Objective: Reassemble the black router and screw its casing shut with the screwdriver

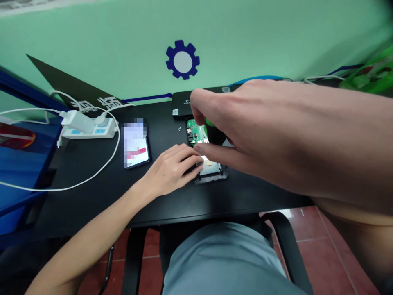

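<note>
An opened electronic device [210, 167] lies on the black table, with a green circuit board [194, 130] and a silvery metal plate showing in its black casing. My left hand [176, 168] is bent over the casing's left edge, its fingertips pressed on it. Above the board is my right hand [233, 123], close to the camera, closed around a screwdriver [216, 134] with a green and black handle. Its tip and much of the device are hidden behind that hand. Small screws [179, 129] lie just left of the board.
A phone [136, 143] with a lit screen lies to the left. Beyond it, a white power strip [104, 129] carries a charger [78, 121], and a white cable loops across the table. A black box [181, 100] stands against the green wall; a green bag [368, 76] is at far right.
</note>
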Motion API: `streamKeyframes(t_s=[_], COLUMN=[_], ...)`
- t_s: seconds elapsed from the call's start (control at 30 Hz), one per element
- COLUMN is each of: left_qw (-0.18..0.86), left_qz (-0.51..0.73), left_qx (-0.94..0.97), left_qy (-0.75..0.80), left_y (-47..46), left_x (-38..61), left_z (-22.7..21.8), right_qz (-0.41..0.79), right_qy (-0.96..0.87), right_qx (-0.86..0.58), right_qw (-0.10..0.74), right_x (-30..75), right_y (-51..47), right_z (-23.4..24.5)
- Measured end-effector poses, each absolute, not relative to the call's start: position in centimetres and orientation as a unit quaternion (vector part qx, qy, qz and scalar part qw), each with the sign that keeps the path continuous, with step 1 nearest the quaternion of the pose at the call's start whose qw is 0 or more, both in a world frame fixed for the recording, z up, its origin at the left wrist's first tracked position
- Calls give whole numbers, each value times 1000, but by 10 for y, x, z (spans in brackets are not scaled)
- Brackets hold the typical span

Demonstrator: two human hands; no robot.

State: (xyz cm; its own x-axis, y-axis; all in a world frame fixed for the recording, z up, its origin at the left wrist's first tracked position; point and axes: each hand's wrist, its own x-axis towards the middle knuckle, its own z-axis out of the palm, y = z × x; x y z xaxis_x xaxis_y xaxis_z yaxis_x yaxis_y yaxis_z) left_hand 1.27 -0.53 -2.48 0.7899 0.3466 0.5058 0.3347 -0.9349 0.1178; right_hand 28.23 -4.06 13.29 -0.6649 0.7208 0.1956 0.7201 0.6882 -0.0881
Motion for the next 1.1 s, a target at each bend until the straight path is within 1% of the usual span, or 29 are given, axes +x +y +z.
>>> streamKeyframes(t_s=[0.27, 0.47, 1.1], left_qw=[8, -1, -2], left_qz=[259, 250, 240], left_qx=[945, 948, 951], left_qy=[202, 197, 195], left_y=[-6, -7, -9], left_x=[17, 18, 17], left_z=[-19, -18, -16], right_qz=[-12, -13, -8], right_qy=[-919, -920, -923], right_qx=[-385, -377, -372], right_qw=[87, 103, 95], right_x=[275, 276, 278], right_y=[-46, -43, -44], right_z=[134, 133, 130])
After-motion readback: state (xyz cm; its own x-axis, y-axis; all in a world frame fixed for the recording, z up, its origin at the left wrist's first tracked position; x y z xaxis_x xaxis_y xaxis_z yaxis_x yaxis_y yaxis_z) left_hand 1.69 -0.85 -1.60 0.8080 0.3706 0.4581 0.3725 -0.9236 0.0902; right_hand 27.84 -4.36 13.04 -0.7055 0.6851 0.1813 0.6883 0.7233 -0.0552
